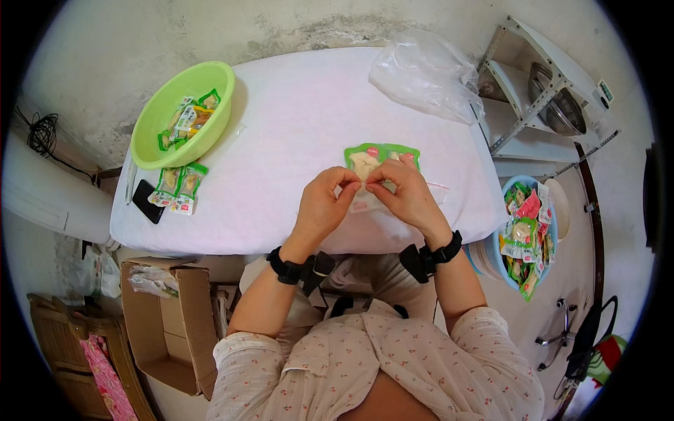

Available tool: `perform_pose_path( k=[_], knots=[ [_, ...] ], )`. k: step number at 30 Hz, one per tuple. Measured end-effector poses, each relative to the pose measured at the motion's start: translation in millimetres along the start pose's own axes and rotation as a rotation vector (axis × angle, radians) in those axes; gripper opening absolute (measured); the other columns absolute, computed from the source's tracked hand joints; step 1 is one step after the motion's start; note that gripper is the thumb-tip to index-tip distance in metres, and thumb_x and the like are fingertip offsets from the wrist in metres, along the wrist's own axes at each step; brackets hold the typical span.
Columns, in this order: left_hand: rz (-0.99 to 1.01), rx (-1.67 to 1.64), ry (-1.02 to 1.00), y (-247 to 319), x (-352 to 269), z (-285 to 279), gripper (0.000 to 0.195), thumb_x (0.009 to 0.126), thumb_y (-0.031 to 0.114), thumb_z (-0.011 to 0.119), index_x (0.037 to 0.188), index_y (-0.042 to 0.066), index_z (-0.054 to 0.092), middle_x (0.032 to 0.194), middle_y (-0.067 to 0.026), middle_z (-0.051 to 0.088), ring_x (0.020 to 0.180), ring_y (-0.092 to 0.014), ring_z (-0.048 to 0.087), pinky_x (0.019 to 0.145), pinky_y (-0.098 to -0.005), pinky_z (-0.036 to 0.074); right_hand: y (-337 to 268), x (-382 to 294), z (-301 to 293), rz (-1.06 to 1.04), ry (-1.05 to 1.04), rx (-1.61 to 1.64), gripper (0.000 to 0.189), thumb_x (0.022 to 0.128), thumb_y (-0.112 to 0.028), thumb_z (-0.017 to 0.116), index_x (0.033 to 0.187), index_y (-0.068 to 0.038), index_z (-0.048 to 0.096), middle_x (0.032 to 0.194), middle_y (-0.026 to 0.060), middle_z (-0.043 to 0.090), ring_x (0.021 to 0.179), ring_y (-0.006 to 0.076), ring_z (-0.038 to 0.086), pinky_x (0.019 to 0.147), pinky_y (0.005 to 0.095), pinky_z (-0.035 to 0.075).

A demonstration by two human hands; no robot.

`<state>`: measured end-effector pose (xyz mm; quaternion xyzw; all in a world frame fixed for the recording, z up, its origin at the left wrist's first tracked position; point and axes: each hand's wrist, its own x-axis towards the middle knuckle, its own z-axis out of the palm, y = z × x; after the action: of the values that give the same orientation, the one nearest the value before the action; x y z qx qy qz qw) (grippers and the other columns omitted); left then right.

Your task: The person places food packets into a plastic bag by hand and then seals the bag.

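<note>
My left hand (pixel 329 197) and my right hand (pixel 403 189) meet over the table, thumbs and forefingers pinched close together. Between the fingertips is a thin, clear edge, apparently that of a small plastic bag (pixel 438 193) with a red line, which shows beside my right hand. Right at my fingers lie two green-edged food packets (pixel 363 162), side by side, with pale pieces visible through their windows. My hands cover part of them, so whether they are inside the bag or under it I cannot tell. Each wrist wears a black strap with a device.
A green basin (pixel 218 129) of packets stands at the table's back left. Near it lie two packets (pixel 180 187) and a black phone (pixel 147 201). A large clear bag (pixel 426 73) rests back right, by a metal shelf (pixel 526 123). A blue tub (pixel 500 258) of packets and a cardboard box (pixel 152 326) flank the table.
</note>
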<state>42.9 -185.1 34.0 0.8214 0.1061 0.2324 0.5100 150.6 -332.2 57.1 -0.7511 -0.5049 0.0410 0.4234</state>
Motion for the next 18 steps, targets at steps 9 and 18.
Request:
perform_pose_path(
  k=[9,18],
  knots=[
    [0.133,0.13,0.045,1.4,-0.4,-0.2,0.01,0.083,0.009,0.065,0.089,0.002,0.063,0.084,-0.0099,0.063,0.075,-0.021,0.06,0.068,-0.0291,0.048,2.0,-1.6,-0.5,0.011,0.009,0.004,0.004,0.08,-0.01,0.064,0.081,-0.008,0.061,0.079,0.0032,0.063,0.077,0.0221,0.059,0.097,0.0457,0.031],
    [0.138,0.103,0.056,1.2,-0.5,0.7,0.009,0.082,0.007,0.065,0.09,0.002,0.062,0.084,-0.01,0.064,0.075,-0.02,0.06,0.068,-0.029,0.048,2.6,-1.2,0.7,0.016,0.009,0.013,0.004,0.08,-0.011,0.064,0.083,-0.009,0.061,0.08,0.003,0.063,0.078,0.022,0.058,0.096,0.0448,0.031]
  ],
)
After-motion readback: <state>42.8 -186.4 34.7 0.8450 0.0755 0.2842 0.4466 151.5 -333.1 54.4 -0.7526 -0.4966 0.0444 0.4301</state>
